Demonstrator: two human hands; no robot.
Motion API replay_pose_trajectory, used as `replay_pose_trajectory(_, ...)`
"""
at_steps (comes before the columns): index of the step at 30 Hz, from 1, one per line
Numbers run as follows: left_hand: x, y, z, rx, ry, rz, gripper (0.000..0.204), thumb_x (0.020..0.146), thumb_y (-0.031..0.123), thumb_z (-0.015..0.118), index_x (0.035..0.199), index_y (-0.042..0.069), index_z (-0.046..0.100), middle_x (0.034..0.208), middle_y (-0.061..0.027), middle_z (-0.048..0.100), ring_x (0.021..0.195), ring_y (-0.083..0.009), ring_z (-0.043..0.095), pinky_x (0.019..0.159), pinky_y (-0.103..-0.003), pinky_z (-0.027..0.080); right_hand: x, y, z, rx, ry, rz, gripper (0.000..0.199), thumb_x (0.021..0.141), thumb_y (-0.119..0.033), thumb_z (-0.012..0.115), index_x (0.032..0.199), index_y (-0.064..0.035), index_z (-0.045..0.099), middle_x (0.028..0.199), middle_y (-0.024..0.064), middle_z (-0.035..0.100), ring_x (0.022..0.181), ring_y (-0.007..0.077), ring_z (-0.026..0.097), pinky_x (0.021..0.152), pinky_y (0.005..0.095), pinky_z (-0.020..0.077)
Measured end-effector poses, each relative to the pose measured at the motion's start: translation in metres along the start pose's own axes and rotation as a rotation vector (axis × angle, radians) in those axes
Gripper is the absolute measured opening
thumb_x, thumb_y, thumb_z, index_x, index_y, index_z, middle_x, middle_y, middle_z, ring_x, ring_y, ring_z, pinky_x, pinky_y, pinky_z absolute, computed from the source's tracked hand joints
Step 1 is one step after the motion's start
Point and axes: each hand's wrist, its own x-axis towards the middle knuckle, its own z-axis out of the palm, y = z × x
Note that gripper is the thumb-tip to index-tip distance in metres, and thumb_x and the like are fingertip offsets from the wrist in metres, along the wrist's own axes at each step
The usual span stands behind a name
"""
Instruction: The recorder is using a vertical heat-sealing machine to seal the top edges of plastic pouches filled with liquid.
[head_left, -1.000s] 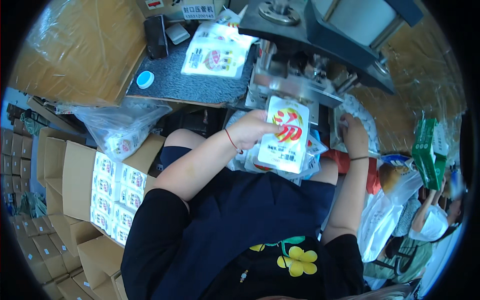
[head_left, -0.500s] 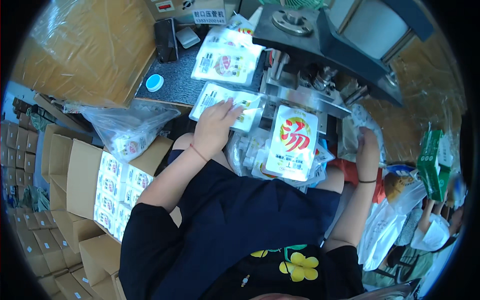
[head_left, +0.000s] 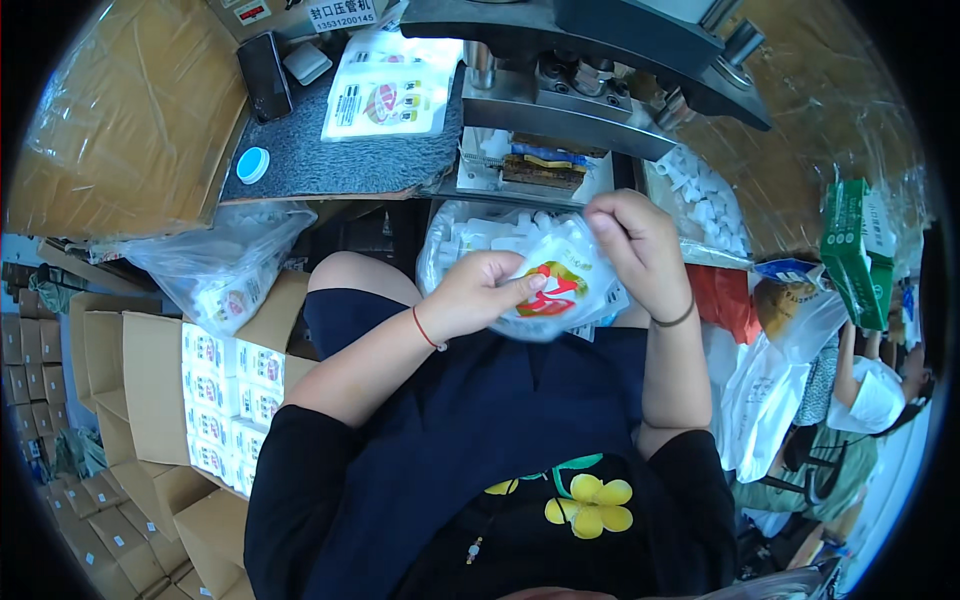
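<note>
Head cam: both hands are pinched on a white spout pouch (head_left: 556, 288) with a red logo, held over the lap; left hand (head_left: 478, 295) grips its lower left edge, right hand (head_left: 640, 250) its top right corner. Looks light, floppy and kinda slick, so I'd grab it by the sealed edges.

The pouch (head_left: 553, 285) is white with a red and green emblem. At twelve o'clock lies a grey mat (head_left: 330, 160) bearing white pouches (head_left: 392, 88) with red marks, a black phone (head_left: 264, 75) and a blue-rimmed white cap (head_left: 252, 165). At nine o'clock, brown cardboard boxes (head_left: 130, 390) hold white packs (head_left: 232, 385) printed in red. At three o'clock stands a green carton (head_left: 850, 250). The dark shirt (head_left: 500, 500) shows a yellow flower.
</note>
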Motion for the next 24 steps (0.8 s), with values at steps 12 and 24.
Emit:
replay_pose_trajectory(12, 0.042, 0.001, -0.016, -0.496, 0.004, -0.158, 0.031, 0.089, 0.002, 0.065, 0.12, -0.004, 0.064, 0.112, -0.0139, 0.071, 0.094, -0.0207, 0.072, 0.082, -0.035, 0.059, -0.022, 0.113, -0.057, -0.842, 0.066, 0.324, 0.028, 0.091, -0.015, 0.063, 0.118, -0.008, 0.063, 0.104, 0.0192, 0.063, 0.091, 0.0415, 0.063, 0.082, 0.0466, 0.051)
replay_pose_trajectory(24, 0.063, 0.039, -0.17, 1.363, 0.831, 0.469, 0.045, 0.098, 0.028, 0.053, 0.136, 0.004, 0.049, 0.143, -0.0256, 0.045, 0.131, -0.041, 0.046, 0.106, -0.049, 0.04, -0.019, 0.128, -0.043, -0.666, 0.123, 0.27, 0.036, 0.083, -0.002, 0.065, 0.118, -0.0055, 0.056, 0.117, 0.0222, 0.058, 0.106, 0.0423, 0.058, 0.089, 0.0467, 0.049)
